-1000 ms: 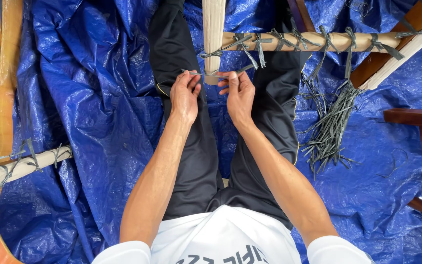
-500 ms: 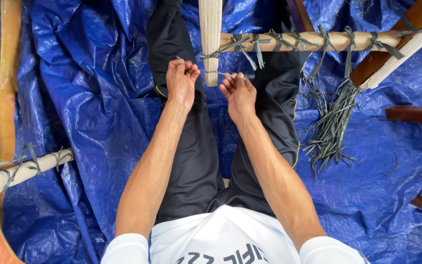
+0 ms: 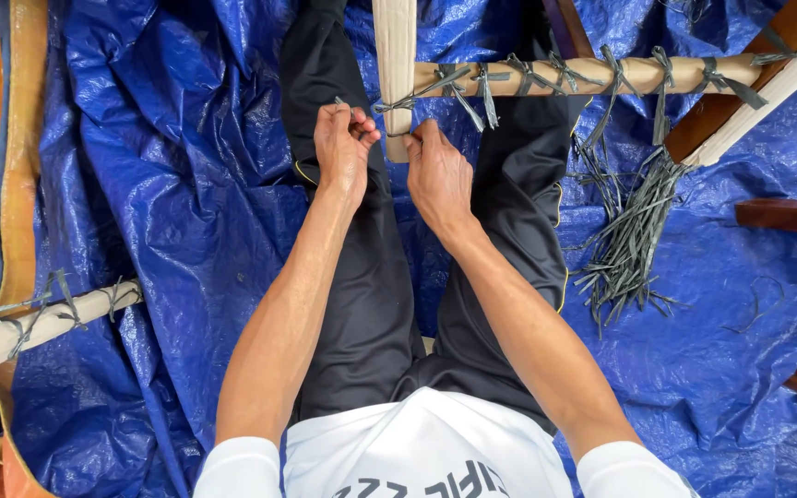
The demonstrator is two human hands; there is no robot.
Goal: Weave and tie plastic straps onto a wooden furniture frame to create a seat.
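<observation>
Both hands sit right at the joint where the pale upright slat crosses the horizontal pole. Left hand, just left of that joint, is clenched on the end of a grey strip, pinching it between thumb and fingers. Right hand, just below the joint, is closed too, fingers curled at the slat's lower end (whether it grips the other end of the strip I cannot tell).

It looks to me like the tying step: the strip is wrapped round the crossing and being drawn tight. Next would call for a firm, even pull and a knot, like the ties along the pole to the right. A loose bundle of spare strips lies below the pole's right part on the blue tarp.
</observation>
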